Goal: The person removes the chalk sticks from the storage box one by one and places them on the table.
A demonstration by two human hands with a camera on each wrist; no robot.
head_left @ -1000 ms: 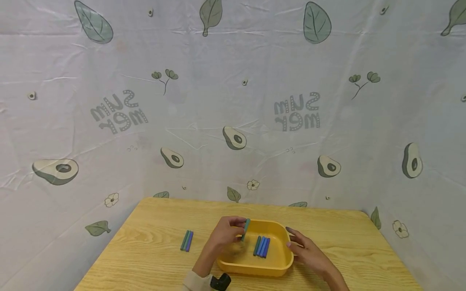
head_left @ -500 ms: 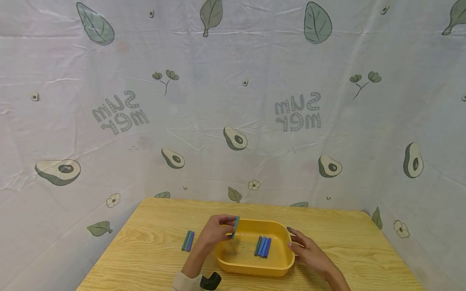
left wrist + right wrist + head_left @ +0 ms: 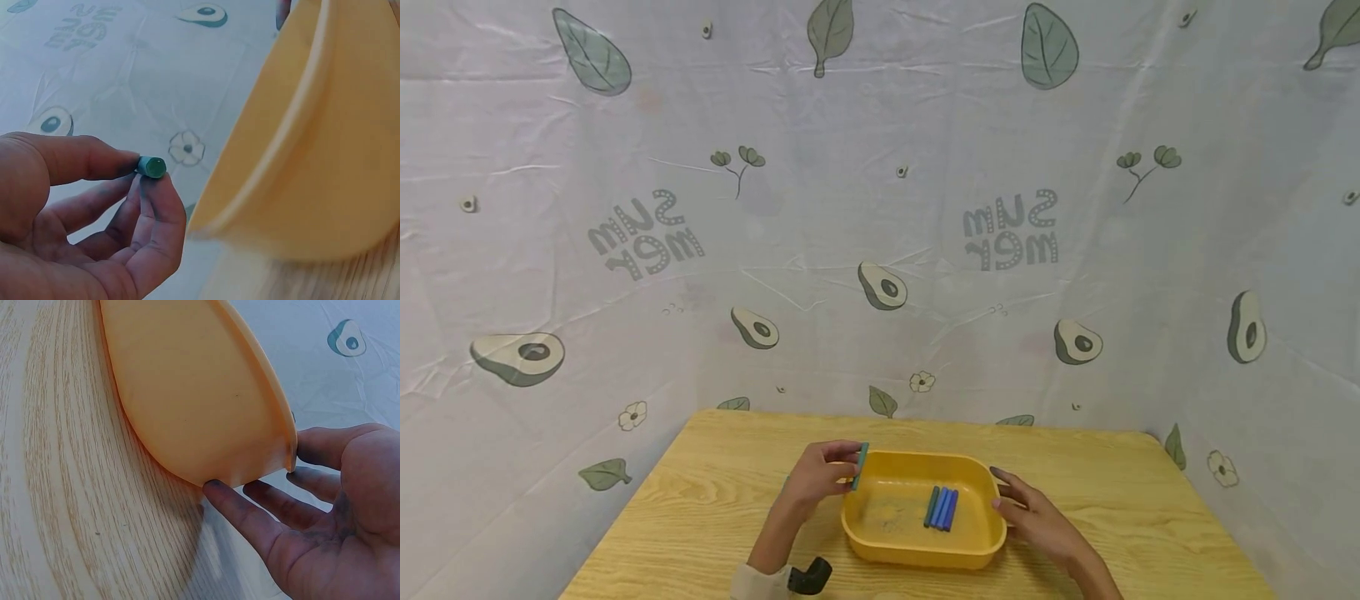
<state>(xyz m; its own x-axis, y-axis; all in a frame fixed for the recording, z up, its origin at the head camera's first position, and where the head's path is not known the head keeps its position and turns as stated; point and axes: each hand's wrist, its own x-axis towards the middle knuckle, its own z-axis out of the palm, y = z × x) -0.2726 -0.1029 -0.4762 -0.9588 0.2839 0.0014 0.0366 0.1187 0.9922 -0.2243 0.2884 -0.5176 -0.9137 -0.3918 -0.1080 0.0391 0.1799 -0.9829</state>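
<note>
My left hand (image 3: pixel 822 479) pinches a green pastel stick (image 3: pixel 860 467) between thumb and fingertips, just over the left rim of the yellow tray (image 3: pixel 917 560). In the left wrist view the green stick's round end (image 3: pixel 156 167) faces the camera. My right hand (image 3: pixel 1037 521) holds the tray's right end, its thumb at the rim and its smudged fingers (image 3: pixel 250 522) against the outer wall. A dark green stick (image 3: pixel 932 507) lies inside the tray beside several blue sticks (image 3: pixel 944 510), all side by side.
Coloured smudges (image 3: pixel 891 523) mark the tray's floor at left. The tray stands on a wood-grain table (image 3: pixel 700 483). Behind it hangs a pale cloth (image 3: pixel 820 358) with printed leaves and avocados. My left hand mostly hides the sticks lying on the table at left.
My left hand has moved left with the green stick, from over the tray to its left rim, and now covers the sticks on the table. My right hand stays on the tray.
</note>
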